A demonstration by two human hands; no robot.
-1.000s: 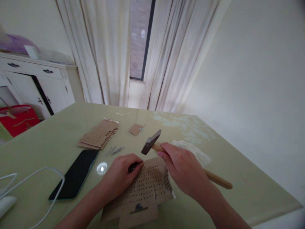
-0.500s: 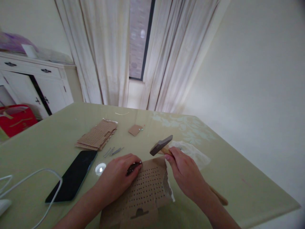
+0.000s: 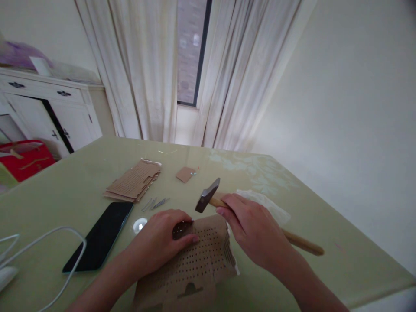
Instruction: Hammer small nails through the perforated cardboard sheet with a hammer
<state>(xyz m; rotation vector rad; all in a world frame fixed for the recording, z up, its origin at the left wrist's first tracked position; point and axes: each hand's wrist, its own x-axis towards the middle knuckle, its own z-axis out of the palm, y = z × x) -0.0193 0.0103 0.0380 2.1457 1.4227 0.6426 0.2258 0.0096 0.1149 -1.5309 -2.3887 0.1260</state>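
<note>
The hammer (image 3: 227, 203) is held above the near part of the green desk (image 3: 65, 190), its dark metal head (image 3: 206, 195) up and to the left, just over the top edge of a perforated cardboard sheet (image 3: 198, 262). Its long axis runs from that head down to the right along the wooden handle, whose free end (image 3: 308, 247) sticks out past the wrist, low over the desk. The right hand (image 3: 250, 229) is clenched around the handle close to the head. The left hand (image 3: 162, 242) lies on the cardboard sheet, its fingers (image 3: 190, 238) curled and pinching a small dark object (image 3: 180, 229) at the sheet's upper left corner; what that object is cannot be made out in this blurred view.

Left of the left hand lies a dark phone (image 3: 99, 236), screen up, with a white cable (image 3: 48, 242) looping beside it. Between phone and hand sits a small shiny disc (image 3: 140, 225). Farther back lie a few loose nails (image 3: 156, 203), a stack of cardboard pieces (image 3: 133, 186) and a small cardboard square (image 3: 186, 174). A crumpled clear plastic bag (image 3: 269, 208) lies behind the right hand. Nothing stands between the hammer head and the sheet.
</note>
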